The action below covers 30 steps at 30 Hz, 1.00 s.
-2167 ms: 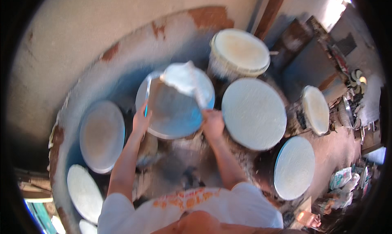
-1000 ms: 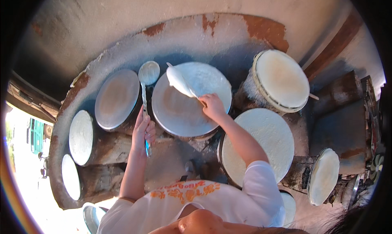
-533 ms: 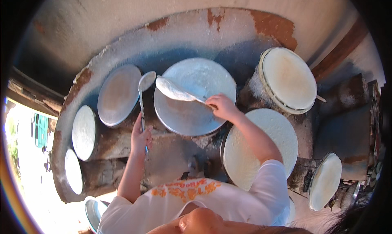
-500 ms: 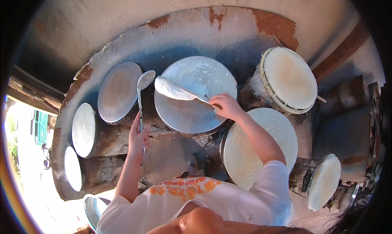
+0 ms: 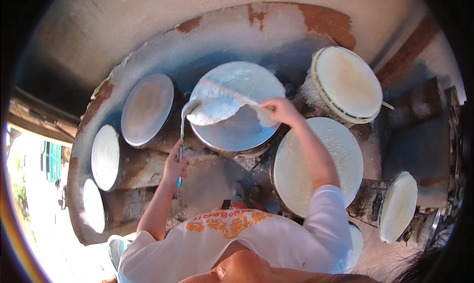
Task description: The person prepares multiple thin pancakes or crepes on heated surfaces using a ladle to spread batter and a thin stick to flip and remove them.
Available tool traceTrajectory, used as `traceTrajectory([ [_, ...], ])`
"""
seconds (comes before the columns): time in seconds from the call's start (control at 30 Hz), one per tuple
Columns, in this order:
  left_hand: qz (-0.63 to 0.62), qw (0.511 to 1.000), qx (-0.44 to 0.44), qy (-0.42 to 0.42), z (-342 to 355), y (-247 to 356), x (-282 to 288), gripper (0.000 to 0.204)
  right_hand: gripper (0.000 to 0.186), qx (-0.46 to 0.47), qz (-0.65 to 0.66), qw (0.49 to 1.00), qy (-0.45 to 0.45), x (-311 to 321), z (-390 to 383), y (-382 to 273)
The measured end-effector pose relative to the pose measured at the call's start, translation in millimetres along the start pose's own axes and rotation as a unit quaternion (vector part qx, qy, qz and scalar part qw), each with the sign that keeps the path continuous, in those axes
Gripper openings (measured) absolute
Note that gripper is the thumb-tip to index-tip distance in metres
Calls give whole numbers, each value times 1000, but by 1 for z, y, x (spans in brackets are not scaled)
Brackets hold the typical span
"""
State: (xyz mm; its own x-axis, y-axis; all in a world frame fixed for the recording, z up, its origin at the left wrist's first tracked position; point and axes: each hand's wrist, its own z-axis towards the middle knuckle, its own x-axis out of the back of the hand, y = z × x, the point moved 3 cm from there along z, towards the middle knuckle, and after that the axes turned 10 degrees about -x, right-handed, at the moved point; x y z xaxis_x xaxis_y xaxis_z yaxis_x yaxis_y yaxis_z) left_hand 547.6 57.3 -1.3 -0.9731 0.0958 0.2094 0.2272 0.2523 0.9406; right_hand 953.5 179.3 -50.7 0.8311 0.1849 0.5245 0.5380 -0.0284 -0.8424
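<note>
My left hand (image 5: 175, 165) grips a long-handled ladle (image 5: 183, 120) by its handle. The ladle's bowl is raised to the left rim of a round griddle (image 5: 242, 135) in front of me, close to the batter. My right hand (image 5: 282, 111) is closed on a flat scraper (image 5: 234, 94) held aslant over this griddle. Pale wet batter (image 5: 215, 111) spreads below the scraper's edge toward the ladle. A thin whitish film covers the far part of the griddle; its near part looks bare and grey.
A round plate with a brownish middle (image 5: 148, 110) stands at left, past it two paler ones (image 5: 105, 157) (image 5: 94, 204). On the right are a batter-covered griddle (image 5: 318, 164), a tilted pale round (image 5: 348, 85) and another (image 5: 397, 206). A basin (image 5: 116, 251) sits at lower left.
The ladle has tipped and come right, its bowl now at the batter by the griddle's left edge. My right hand has moved slightly right and up; the scraper has turned and batter spreads wider beneath it.
</note>
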Motion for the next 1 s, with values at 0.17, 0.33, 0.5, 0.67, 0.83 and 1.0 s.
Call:
traceTrajectory([
  [0.17, -18, 998, 5, -56, -26, 6, -14, 65, 39, 80, -123, 989, -19, 6, -62, -19],
  [0.33, 0, 996, -12, -92, -9, -7, -23, 63, 37, 77, -175, 972, 139, -32, -79, -14],
  [0.5, -130, 977, -50, -162, -23, 59, 36, 60, 37, 76, -173, 964, 187, -89, -160, -24],
  [0.67, -406, 874, -82, -254, 12, 87, 83, 52, 39, -151, 507, 845, 81, -271, -78, -133],
  [0.83, -557, 761, -47, -330, 16, 75, 150, 49, 31, -109, 596, 762, 226, -405, 17, -146],
  [1.0, -532, 772, -28, -346, 8, 73, 186, 48, 35, -192, 592, 709, 331, -429, -49, -151],
])
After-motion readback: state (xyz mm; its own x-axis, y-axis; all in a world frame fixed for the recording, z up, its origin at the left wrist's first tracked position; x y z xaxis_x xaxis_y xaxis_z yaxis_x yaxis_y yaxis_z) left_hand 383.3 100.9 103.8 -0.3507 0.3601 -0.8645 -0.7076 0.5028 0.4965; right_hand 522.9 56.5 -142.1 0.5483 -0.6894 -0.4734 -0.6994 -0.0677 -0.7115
